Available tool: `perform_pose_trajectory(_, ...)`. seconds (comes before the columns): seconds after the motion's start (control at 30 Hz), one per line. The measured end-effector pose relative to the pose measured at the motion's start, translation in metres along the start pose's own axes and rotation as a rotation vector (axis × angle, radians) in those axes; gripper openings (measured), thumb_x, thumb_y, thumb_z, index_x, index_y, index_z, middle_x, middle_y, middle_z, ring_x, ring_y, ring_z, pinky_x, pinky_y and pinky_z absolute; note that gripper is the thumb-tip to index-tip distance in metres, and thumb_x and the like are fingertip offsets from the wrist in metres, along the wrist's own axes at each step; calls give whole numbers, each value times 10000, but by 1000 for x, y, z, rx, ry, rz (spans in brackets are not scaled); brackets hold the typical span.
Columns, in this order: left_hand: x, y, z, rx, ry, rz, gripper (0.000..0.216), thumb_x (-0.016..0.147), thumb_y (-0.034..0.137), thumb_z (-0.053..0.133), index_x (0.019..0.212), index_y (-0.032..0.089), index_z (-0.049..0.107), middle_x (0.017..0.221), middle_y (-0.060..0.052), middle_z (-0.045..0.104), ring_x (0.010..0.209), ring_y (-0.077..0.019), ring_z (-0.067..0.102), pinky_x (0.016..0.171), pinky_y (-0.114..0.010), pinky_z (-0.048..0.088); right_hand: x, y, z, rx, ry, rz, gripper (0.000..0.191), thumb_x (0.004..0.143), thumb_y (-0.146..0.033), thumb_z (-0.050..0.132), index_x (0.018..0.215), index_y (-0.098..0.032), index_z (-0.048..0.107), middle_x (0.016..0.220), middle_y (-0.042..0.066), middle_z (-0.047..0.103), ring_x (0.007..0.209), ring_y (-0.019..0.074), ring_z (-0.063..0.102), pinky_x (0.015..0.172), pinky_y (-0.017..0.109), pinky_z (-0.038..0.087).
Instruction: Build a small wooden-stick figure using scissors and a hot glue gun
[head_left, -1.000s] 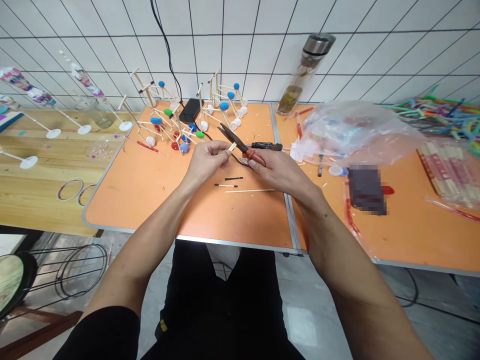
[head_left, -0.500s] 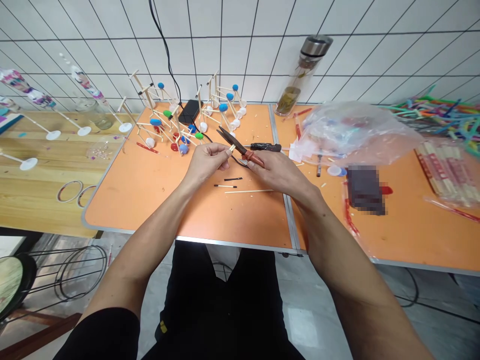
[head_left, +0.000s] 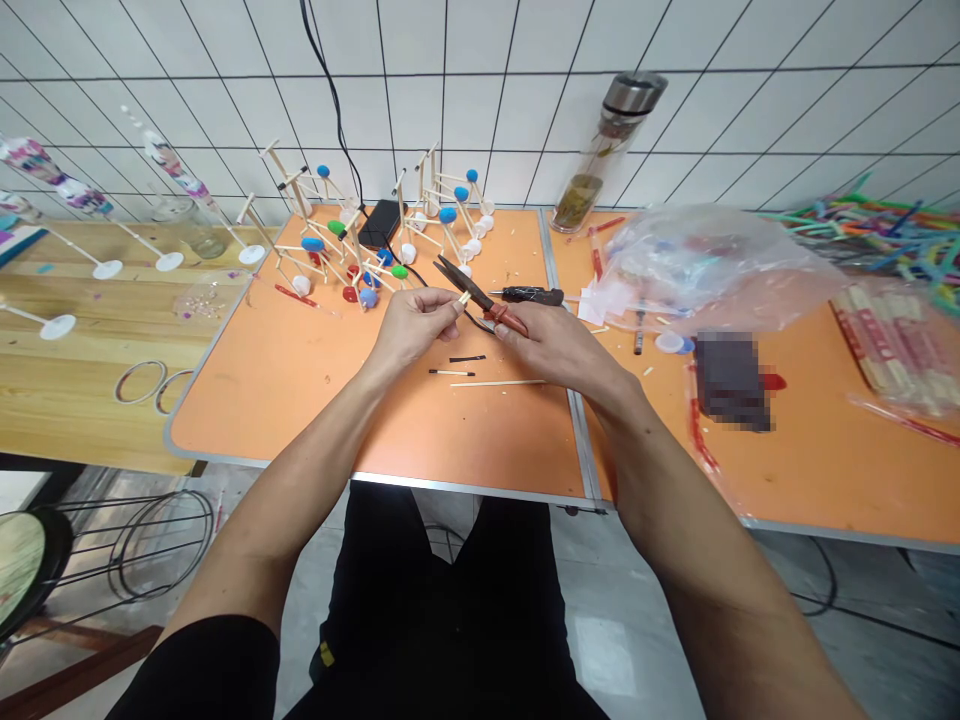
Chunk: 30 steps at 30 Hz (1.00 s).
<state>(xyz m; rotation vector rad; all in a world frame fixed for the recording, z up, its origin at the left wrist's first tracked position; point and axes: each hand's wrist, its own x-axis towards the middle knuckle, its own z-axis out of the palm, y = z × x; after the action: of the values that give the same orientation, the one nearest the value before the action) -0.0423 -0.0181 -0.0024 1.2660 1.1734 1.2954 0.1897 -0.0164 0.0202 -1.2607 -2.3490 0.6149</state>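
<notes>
Between thumb and fingers, my left hand [head_left: 416,325] pinches short pale wooden sticks [head_left: 465,298]; how many I cannot tell. My right hand [head_left: 551,340] is closed round the reddish-brown handles of a pair of scissors [head_left: 466,280]. The dark blades point up and left, right beside the stick ends. Below the hands, on the orange table [head_left: 465,440], lie a black strip [head_left: 467,358], a short stick with black ends [head_left: 451,373] and a longer bare stick [head_left: 496,383]. A black-handled tool [head_left: 531,295] lies just beyond the scissors.
Stick models with coloured balls [head_left: 367,250] and a black phone [head_left: 381,224] stand at the back. Farther right are a tilted glass bottle [head_left: 592,170], a clear plastic bag [head_left: 705,265], a pixelated dark object [head_left: 731,380] and bundled sticks [head_left: 896,340]. A wooden table [head_left: 90,370] adjoins at left.
</notes>
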Motion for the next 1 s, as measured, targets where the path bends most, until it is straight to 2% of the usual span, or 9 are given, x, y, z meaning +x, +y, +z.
perform_pose_trajectory(0.17,0,0,0,16,6,-6,279,759,420,933,831,170,832,612,-5,718,550,-118,649,591,-232,543,0,1,0,-3,-5,1,337,1139,-466,522,1114,-243,773,1186,103,847,1070,331,748,822,391,446)
perform_pose_trajectory(0.47,-1,-1,1,18,4,-7,295,743,435,921,841,170,835,613,0,717,549,-124,659,587,-240,553,1,0,0,-30,-11,58,391,1137,-518,500,890,-246,633,1013,96,803,908,291,685,740,383,363)
perform_pose_trajectory(0.7,-3,0,5,4,6,-1,295,750,447,926,818,177,829,611,-14,725,546,-128,660,585,-243,557,1,-4,-3,-107,2,88,392,1123,-505,533,849,-248,643,942,92,793,864,287,670,708,389,316)
perform_pose_trajectory(1.0,-5,0,7,-2,-9,24,301,755,451,920,823,172,830,612,-13,722,549,-123,646,591,-242,549,-2,-6,-6,-49,-20,175,267,1076,-457,589,1062,-248,754,1116,112,842,993,331,732,748,384,393)
